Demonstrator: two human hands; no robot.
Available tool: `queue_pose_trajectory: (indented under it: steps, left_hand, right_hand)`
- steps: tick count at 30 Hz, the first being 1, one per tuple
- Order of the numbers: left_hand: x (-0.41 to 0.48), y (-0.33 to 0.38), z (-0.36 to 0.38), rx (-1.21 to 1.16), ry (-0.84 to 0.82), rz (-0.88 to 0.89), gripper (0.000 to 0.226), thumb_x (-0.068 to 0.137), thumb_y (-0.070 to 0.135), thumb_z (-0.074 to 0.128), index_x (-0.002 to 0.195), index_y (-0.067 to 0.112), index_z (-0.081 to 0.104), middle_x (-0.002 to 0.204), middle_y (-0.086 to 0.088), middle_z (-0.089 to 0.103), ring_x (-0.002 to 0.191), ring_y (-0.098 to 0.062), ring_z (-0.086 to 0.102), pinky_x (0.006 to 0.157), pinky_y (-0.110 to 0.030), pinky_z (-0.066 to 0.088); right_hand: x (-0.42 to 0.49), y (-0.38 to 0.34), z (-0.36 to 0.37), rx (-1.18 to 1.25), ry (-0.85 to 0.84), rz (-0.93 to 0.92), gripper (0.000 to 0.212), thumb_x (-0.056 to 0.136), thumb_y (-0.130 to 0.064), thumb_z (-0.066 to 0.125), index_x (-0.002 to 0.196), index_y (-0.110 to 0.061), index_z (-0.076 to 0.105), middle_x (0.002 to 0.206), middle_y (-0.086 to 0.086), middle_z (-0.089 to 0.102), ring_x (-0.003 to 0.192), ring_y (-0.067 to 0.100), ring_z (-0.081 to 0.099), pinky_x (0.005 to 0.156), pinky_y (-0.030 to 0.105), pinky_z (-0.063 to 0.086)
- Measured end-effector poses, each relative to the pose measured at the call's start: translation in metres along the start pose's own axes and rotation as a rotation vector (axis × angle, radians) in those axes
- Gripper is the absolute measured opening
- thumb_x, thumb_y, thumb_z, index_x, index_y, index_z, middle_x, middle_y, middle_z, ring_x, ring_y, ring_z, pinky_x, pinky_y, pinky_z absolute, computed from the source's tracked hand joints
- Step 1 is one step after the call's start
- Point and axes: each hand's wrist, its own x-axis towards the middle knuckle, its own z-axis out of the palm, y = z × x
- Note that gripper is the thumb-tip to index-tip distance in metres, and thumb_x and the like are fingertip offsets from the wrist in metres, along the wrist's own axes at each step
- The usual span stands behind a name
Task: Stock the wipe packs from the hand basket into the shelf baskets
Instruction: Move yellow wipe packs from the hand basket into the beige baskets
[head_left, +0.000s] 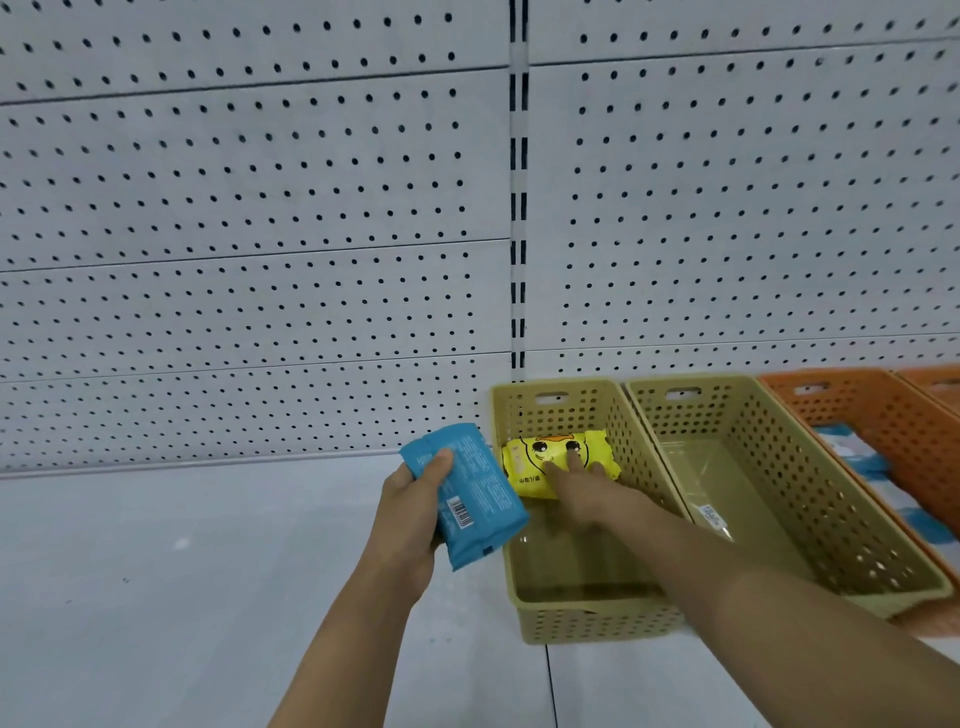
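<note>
My left hand (410, 514) grips a blue wipe pack (475, 499) with a barcode on it, just left of the shelf baskets. My right hand (576, 486) reaches into the left tan basket (597, 618) and lies on a yellow wipe pack (535, 460) at the basket's far end, fingers stretched over its top. Whether the thumb curls under the pack is hidden. The hand basket is out of view.
A second tan basket (810, 493) stands to the right with a small clear packet on its floor. An orange basket (893, 431) further right holds blue-and-white packs. Grey shelf board (208, 597) spreads to the left, and perforated back panels rise behind.
</note>
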Motion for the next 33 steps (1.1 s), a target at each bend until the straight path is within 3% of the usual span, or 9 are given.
queue_pose_trajectory:
  steps: [3, 5, 12, 17, 22, 24, 27, 29, 33]
  left_hand:
    - [-0.002, 0.002, 0.006, -0.006, 0.010, 0.000, 0.018, 0.101, 0.031, 0.047, 0.105, 0.017, 0.058, 0.102, -0.010, 0.068, 0.095, -0.028, 0.067, 0.084, -0.048, 0.055]
    - [-0.004, 0.003, 0.013, -0.001, 0.000, 0.005, 0.022, 0.102, 0.033, 0.044, 0.105, 0.016, 0.058, 0.102, -0.010, 0.067, 0.096, -0.027, 0.067, 0.084, -0.048, 0.055]
    - [-0.003, 0.005, 0.060, -0.105, -0.022, 0.081, 0.023, 0.104, 0.023, 0.040, 0.114, 0.009, 0.055, 0.099, -0.009, 0.065, 0.091, -0.024, 0.065, 0.070, -0.042, 0.054]
    - [-0.005, -0.002, 0.122, -0.148, -0.128, 0.080, 0.037, 0.106, 0.023, 0.035, 0.130, -0.001, 0.049, 0.108, -0.014, 0.065, 0.098, -0.026, 0.065, 0.067, -0.034, 0.061]
    - [-0.021, -0.025, 0.208, 0.019, -0.231, 0.125, 0.035, 0.103, 0.037, 0.040, 0.114, 0.010, 0.060, 0.109, -0.012, 0.069, 0.094, -0.024, 0.069, 0.067, -0.034, 0.059]
    - [-0.031, -0.042, 0.246, 0.139, -0.272, 0.145, 0.037, 0.103, 0.041, 0.037, 0.120, 0.017, 0.058, 0.114, -0.005, 0.068, 0.099, -0.020, 0.067, 0.074, -0.035, 0.058]
    - [-0.045, -0.072, 0.295, 0.461, -0.336, 0.262, 0.029, 0.101, 0.042, 0.040, 0.125, 0.029, 0.051, 0.119, 0.009, 0.062, 0.102, -0.006, 0.061, 0.083, -0.026, 0.051]
    - [-0.047, -0.099, 0.316, 0.701, -0.382, 0.350, 0.021, 0.098, 0.040, 0.049, 0.119, 0.036, 0.046, 0.110, 0.024, 0.055, 0.103, 0.001, 0.056, 0.080, -0.019, 0.045]
    - [-0.037, -0.149, 0.334, 1.144, -0.353, 0.513, 0.059, 0.082, 0.063, 0.053, 0.132, 0.036, 0.039, 0.127, 0.018, 0.050, 0.120, -0.007, 0.048, 0.100, -0.039, 0.046]
  right_hand:
    - [-0.002, 0.009, -0.006, 0.114, -0.014, -0.056, 0.076, 0.094, -0.026, 0.055, 0.153, -0.027, 0.006, 0.160, 0.009, -0.010, 0.146, 0.038, 0.004, 0.116, 0.055, 0.018]
    - [-0.011, 0.014, -0.014, 0.314, 0.029, -0.093, 0.073, 0.093, -0.027, 0.056, 0.153, -0.025, 0.013, 0.161, 0.007, -0.001, 0.144, 0.032, 0.019, 0.112, 0.044, 0.032]
    - [-0.078, 0.026, -0.036, 0.429, 0.574, -0.575, 0.090, 0.079, -0.019, 0.072, 0.149, -0.039, 0.018, 0.156, -0.010, 0.017, 0.139, 0.008, 0.028, 0.108, 0.029, 0.036]
    - [-0.099, 0.074, -0.039, 0.413, 0.992, -0.754, 0.048, 0.079, -0.010, 0.055, 0.125, -0.017, 0.060, 0.135, 0.006, 0.051, 0.117, 0.020, 0.051, 0.093, 0.033, 0.048]
    - [-0.127, 0.163, -0.049, 0.608, 1.085, -0.614, 0.041, 0.079, 0.003, 0.057, 0.117, -0.011, 0.065, 0.115, 0.003, 0.065, 0.106, 0.013, 0.057, 0.095, 0.021, 0.043]
    - [-0.140, 0.200, -0.058, 0.761, 1.117, -0.516, 0.024, 0.090, -0.004, 0.057, 0.104, -0.022, 0.065, 0.093, -0.005, 0.065, 0.084, 0.004, 0.056, 0.077, 0.015, 0.043]
    - [-0.142, 0.265, -0.066, 0.990, 1.115, -0.322, 0.022, 0.095, -0.020, 0.056, 0.076, -0.029, 0.054, 0.062, -0.007, 0.054, 0.056, 0.012, 0.049, 0.056, 0.030, 0.043]
    - [-0.140, 0.303, -0.066, 1.066, 1.052, -0.193, 0.017, 0.096, -0.027, 0.054, 0.086, -0.015, 0.061, 0.075, 0.005, 0.065, 0.065, 0.024, 0.061, 0.055, 0.041, 0.051]
    - [-0.127, 0.350, -0.055, 1.130, 0.811, 0.020, 0.017, 0.098, -0.015, 0.051, 0.104, -0.004, 0.062, 0.088, 0.006, 0.067, 0.062, 0.012, 0.059, 0.042, 0.016, 0.045]
